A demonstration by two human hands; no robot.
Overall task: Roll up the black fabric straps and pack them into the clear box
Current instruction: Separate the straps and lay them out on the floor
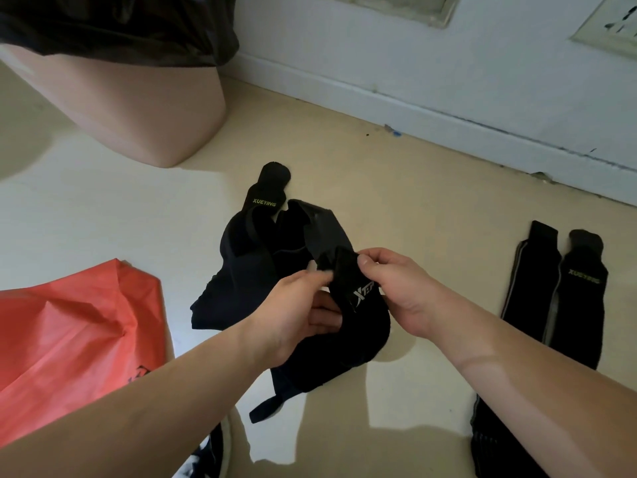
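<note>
A black fabric strap with a white logo (358, 305) hangs between my hands above the floor. My left hand (296, 312) grips it from the left, fingers curled under the fabric. My right hand (393, 288) pinches its folded top end between thumb and fingers. Behind it a heap of black straps (248, 270) lies on the floor, one marked XUEYING (265, 198). Two more black straps (558, 288) lie flat side by side at the right. No clear box is in view.
An orange-red bag (76, 339) lies on the floor at the left. A pink bin lined with a black bag (144, 98) stands at the back left. The white wall and skirting (448, 108) run along the back. Dark fabric (496, 443) lies at the bottom right.
</note>
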